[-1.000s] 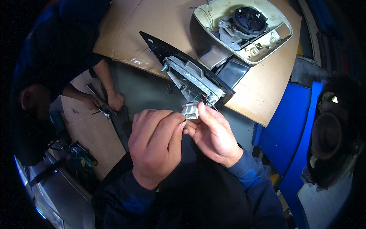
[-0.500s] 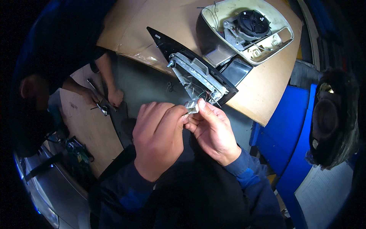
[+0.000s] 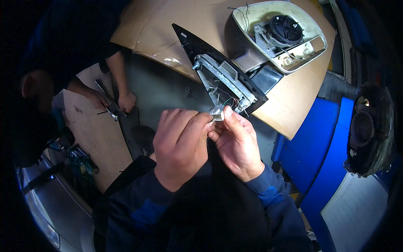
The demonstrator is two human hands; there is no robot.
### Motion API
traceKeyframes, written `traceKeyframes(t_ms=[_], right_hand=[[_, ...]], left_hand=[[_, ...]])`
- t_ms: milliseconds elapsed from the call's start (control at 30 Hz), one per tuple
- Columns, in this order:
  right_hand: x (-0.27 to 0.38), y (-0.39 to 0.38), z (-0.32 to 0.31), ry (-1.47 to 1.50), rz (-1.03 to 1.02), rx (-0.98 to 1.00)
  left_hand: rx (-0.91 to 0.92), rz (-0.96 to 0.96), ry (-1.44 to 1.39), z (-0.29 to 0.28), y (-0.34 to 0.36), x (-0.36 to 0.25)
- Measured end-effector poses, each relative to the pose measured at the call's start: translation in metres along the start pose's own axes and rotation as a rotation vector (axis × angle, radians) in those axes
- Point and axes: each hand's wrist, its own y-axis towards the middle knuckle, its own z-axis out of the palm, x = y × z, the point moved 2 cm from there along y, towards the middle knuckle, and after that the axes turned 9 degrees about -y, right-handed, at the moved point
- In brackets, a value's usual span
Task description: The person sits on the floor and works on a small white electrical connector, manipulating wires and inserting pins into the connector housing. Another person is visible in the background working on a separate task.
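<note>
A small pale plastic connector (image 3: 217, 111) is pinched between the thumb and fingers of my right hand (image 3: 240, 147), just off the lower end of a mirror mount. My left hand (image 3: 179, 145) is closed, its thumb and fingertips pressed together at the connector's near edge. What lies in that pinch is too small to make out. Thin coloured wires (image 3: 233, 101) come out of the metal bracket (image 3: 224, 77) close by. This bracket sits on the black triangular base (image 3: 189, 42) of a vehicle side mirror. The mirror's open housing (image 3: 242, 44) contains a round black motor unit (image 3: 286, 30).
Beneath the mirror lies a cardboard-covered table (image 3: 155, 29). At the left, a co-worker's hands (image 3: 126, 102) are over a metal tool (image 3: 112, 110) near a wooden board (image 3: 98, 130). A dark oval part (image 3: 364, 130) hangs at right, above blue panels (image 3: 310, 143) and a paper sheet (image 3: 357, 210).
The mirror and table sit slightly farther right and higher in the picture. My hands remain together at the connector, with only a small shift in the left hand's angle.
</note>
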Motion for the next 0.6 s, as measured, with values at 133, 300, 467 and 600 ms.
traceKeyframes(t_ms=[133,300,467,600], right_hand=[[0.001,-0.003,0.005,-0.003,-0.01,-0.009],[0.001,-0.002,0.003,0.047,0.008,0.02],[-0.001,-0.002,-0.004,0.1,0.025,0.036],[-0.001,-0.003,-0.003,0.082,0.013,0.028]], left_hand=[[-0.058,0.023,-0.004,0.0,-0.005,0.001],[-0.061,0.03,0.014,-0.001,-0.005,-0.001],[-0.049,0.034,0.017,0.0,-0.003,-0.002],[-0.039,0.066,0.006,0.0,0.0,-0.002]])
